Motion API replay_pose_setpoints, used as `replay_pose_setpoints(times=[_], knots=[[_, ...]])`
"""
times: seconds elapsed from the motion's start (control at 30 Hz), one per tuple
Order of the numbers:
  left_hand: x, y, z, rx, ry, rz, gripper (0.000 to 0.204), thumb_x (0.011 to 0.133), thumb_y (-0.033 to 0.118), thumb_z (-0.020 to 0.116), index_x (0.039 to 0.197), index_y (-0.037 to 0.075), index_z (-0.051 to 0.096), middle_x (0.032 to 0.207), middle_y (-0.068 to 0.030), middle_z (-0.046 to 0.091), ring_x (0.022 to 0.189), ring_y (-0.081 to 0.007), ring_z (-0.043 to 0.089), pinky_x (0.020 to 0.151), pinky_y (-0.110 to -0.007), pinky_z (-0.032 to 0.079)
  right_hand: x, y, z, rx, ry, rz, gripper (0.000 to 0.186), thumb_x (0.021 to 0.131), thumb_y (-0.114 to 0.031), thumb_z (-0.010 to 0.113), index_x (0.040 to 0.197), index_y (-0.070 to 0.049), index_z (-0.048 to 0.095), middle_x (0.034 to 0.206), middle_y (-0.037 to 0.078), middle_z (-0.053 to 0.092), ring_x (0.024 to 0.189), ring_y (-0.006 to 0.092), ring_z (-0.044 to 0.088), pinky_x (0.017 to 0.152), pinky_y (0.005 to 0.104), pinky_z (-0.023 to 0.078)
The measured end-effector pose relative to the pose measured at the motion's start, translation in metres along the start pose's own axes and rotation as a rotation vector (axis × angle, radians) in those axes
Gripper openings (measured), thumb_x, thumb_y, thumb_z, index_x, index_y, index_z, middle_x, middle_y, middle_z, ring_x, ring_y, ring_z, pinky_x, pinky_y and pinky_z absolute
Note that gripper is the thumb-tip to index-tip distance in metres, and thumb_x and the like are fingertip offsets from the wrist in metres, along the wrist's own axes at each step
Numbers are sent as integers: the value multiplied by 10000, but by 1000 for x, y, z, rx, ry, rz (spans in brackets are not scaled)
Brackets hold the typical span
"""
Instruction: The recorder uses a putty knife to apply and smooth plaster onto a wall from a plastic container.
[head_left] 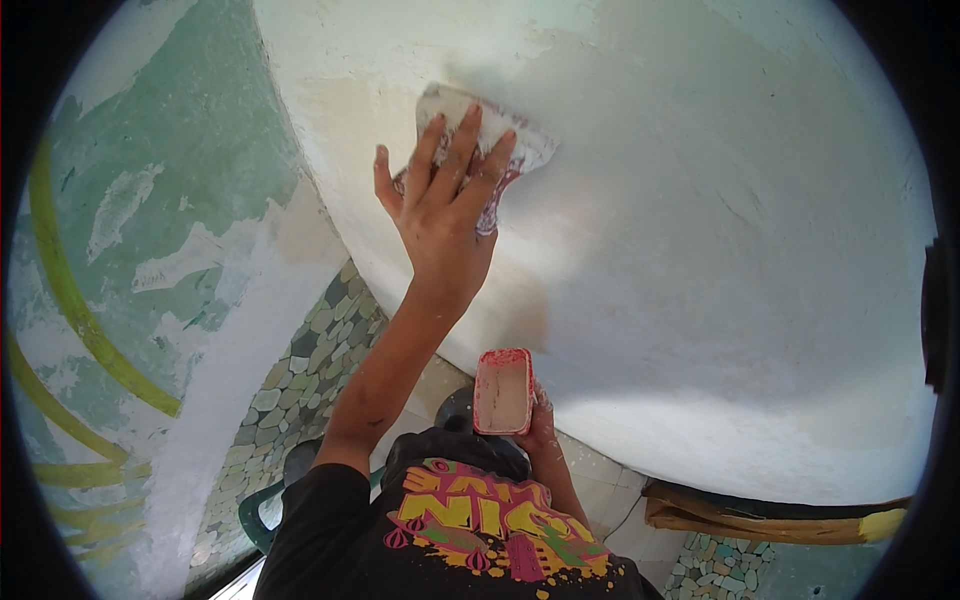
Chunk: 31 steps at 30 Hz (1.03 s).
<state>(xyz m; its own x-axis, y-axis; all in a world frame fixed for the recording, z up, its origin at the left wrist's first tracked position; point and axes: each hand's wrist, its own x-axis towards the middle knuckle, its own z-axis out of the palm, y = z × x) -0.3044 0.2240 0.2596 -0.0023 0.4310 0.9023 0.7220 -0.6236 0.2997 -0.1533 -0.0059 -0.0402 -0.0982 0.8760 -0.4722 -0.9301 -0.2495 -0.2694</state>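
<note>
My left hand [445, 200] is stretched up against the pale plastered wall [680, 250]. Its fingers spread over the back of a wide putty scraper [440, 105] smeared with white and reddish filler, and the thumb is hidden behind it. The scraper's broad edge lies on or close to the wall; exact contact cannot be made out. Lower down, near my chest, my right hand [541, 425] grips the side of a small red rectangular tub [503, 395]. Creamy off-white putty coats the tub's inside and rim. Most of the right hand's fingers are hidden by the tub.
To the left stands a green wall [200, 120] with white patches and curved yellow-green stripes. Stone mosaic [300, 360] runs below it. A green chair-like frame [255, 515] is beside me at lower left. A brown wooden or cardboard piece [760, 520] lies at lower right.
</note>
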Motion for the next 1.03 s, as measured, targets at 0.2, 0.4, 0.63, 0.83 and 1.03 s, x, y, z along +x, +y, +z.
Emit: replay_pose_setpoints(times=[0.2,0.4,0.63,0.83,1.03], knots=[[6,-3,21,9,9,33,433,879,107,730,1258,317,738,1472,17,608,1403,-248,505,1180,-602,180,-9,2,33,12,-175,57,586,1054,-469,455,1478,-66,486,1436,170,587,1273,343,613,1075,527,514],[-32,-32,15,58,-53,-14,429,869,136,752,1246,340,748,1476,38,606,1402,-233,506,1208,-554,168,-4,0,4,-1,0,-38,571,1030,-477,513,1452,-94,529,1412,145,613,1249,340,623,1046,555,513],[-5,-27,16,95,65,49,457,846,135,764,1247,352,742,1473,35,607,1391,-249,518,1197,-612,160,-3,5,20,-66,6,11,559,1033,-469,507,1440,-87,540,1399,149,622,1221,339,642,1036,544,524],[-22,-31,3,81,-155,-1,457,864,123,737,1277,317,731,1487,5,593,1394,-260,524,1199,-627,152,-6,-1,30,-73,-44,-1,580,1054,-471,461,1466,-64,501,1421,166,599,1266,330,621,1073,528,516],[-14,-20,1,-90,109,8,570,928,19,632,1410,323,638,1580,-4,499,1499,-227,407,1252,-572,70,-3,-2,19,-101,-77,28,689,1020,-531,508,1511,-53,442,1457,177,574,1300,359,598,1071,562,503]])
